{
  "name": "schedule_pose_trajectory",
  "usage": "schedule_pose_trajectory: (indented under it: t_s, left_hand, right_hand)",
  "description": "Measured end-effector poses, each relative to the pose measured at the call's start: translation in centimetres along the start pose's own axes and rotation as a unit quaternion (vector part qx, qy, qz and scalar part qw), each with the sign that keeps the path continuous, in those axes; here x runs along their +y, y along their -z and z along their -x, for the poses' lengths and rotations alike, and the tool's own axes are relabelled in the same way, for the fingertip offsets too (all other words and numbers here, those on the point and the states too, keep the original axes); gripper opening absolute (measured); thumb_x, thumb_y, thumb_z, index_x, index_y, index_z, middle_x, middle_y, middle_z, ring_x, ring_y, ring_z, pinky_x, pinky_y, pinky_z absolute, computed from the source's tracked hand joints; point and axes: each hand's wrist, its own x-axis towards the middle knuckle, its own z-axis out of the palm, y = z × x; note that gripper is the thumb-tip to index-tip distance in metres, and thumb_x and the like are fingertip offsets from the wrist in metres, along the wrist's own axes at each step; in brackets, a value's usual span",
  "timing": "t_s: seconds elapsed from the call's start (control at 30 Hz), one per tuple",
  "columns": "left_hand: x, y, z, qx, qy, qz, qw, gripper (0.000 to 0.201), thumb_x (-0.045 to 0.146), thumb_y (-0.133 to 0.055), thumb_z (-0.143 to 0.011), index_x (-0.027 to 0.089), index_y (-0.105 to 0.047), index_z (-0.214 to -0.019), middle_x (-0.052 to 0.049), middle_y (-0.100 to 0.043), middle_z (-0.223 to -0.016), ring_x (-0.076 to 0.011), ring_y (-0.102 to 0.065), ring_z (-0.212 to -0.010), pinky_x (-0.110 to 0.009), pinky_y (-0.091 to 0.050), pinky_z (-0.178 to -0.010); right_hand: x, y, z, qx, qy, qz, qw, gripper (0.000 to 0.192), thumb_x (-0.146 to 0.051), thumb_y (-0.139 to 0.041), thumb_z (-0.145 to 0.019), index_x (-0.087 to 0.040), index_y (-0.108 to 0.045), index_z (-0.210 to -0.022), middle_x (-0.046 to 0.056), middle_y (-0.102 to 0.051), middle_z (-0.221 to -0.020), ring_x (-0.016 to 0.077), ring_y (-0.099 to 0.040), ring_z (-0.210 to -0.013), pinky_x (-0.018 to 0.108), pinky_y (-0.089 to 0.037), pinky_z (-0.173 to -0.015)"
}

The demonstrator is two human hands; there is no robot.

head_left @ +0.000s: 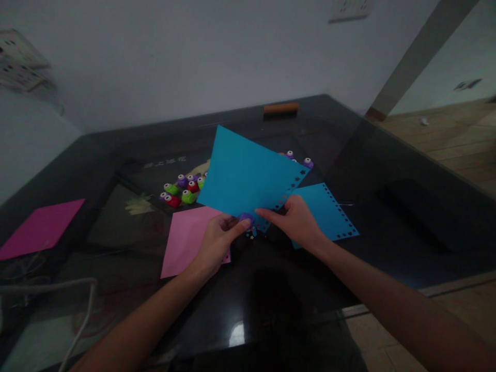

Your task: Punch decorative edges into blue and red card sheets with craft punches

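Blue paper sheet (244, 173), purple punch (245, 218), both hands gripping

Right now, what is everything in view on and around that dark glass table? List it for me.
blue paper sheet with a punched edge: one, held up over the table's middle.
second blue punched sheet: one, flat, right of the hands.
light pink paper sheet: one, flat, under the left hand.
magenta paper sheet: one, far left.
small plastic craft punches: about ten, green, red and purple, behind the sheets.
purple punch: one, at the held sheet's lower edge.
orange cylinder: one, far edge.
dark glass table: one.
left hand: fingers on the purple punch.
right hand: fingers pinching the held sheet.
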Motion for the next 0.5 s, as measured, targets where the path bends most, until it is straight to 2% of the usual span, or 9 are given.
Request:
schedule_pose_trajectory:
  t_s: [0.27, 0.5]
  left_hand:
    - [-0.40, 0.18, -0.33, 0.000, 0.003, -0.020, 1.000, 0.025, 0.035, -0.073, -0.072, 0.013, -0.068, -0.085, -0.008, -0.073, -0.087, -0.0218, -0.066, -0.081, -0.036, -0.048, -0.080]
    - [-0.64, 0.32, -0.55, -0.008, 0.023, -0.009, 1.000, 0.031, 0.036, -0.074, -0.072, 0.014, -0.069, -0.094, -0.009, -0.074, -0.092, -0.0240, -0.067, -0.091, -0.039, -0.047, -0.088]
  right_hand:
    - [0.35, -0.04, -0.20, -0.009, 0.005, 0.006, 1.000, 0.028, -0.034, -0.064, -0.079, -0.016, -0.056, -0.059, -0.002, -0.055, -0.056, 0.0111, -0.043, -0.052, 0.026, -0.033, -0.054]
    - [0.82, -0.37, -0.41, 0.014, 0.003, 0.034, 0.999, 0.025, -0.032, -0.065, -0.079, -0.017, -0.057, -0.060, 0.000, -0.060, -0.059, 0.0131, -0.048, -0.054, 0.027, -0.034, -0.055]
